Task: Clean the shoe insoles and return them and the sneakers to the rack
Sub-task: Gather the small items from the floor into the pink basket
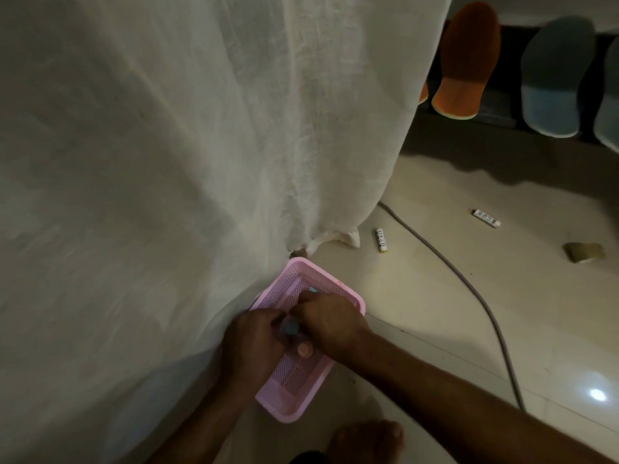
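Note:
A pink perforated basket (348, 298) lies on the tiled floor beside a white curtain. Both hands are inside it. My left hand (254, 346) curls around a small bottle with a teal cap (290, 327). My right hand (330, 321) rests over the basket with its fingers bent on something small next to that cap; what it holds is hidden. A small peach-coloured cap (304, 349) sits in the basket below my hands. An orange insole (467, 58) and grey-blue insoles (556, 78) lean upright against a dark ledge at the top right.
A white curtain (201, 128) fills the left and centre. A grey cable (469, 286) runs across the floor. Two batteries (382, 240) (486, 218) and a brown scrap (584, 252) lie on the tiles. My bare foot (368, 440) is at the bottom.

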